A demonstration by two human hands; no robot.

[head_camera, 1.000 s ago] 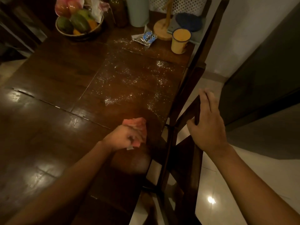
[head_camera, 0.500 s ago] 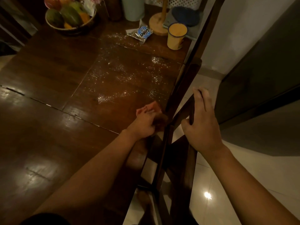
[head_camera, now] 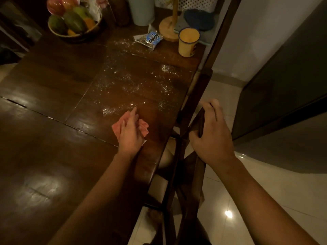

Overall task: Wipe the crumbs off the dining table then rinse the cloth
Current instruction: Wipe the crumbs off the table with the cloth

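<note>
Head: L hand [head_camera: 130,133] flat on cloth [head_camera: 143,128], R fingers [head_camera: 215,108] grip chair [head_camera: 195,123]; bowl [head_camera: 83,35] holds fruit [head_camera: 74,22]

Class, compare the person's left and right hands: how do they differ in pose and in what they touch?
The left hand lies flat, fingers stretched, pressing the pink cloth on the table; the right hand curls round the chair back. The left hand is beside the crumbs; the right hand is past the table's edge. Both are bare.
</note>
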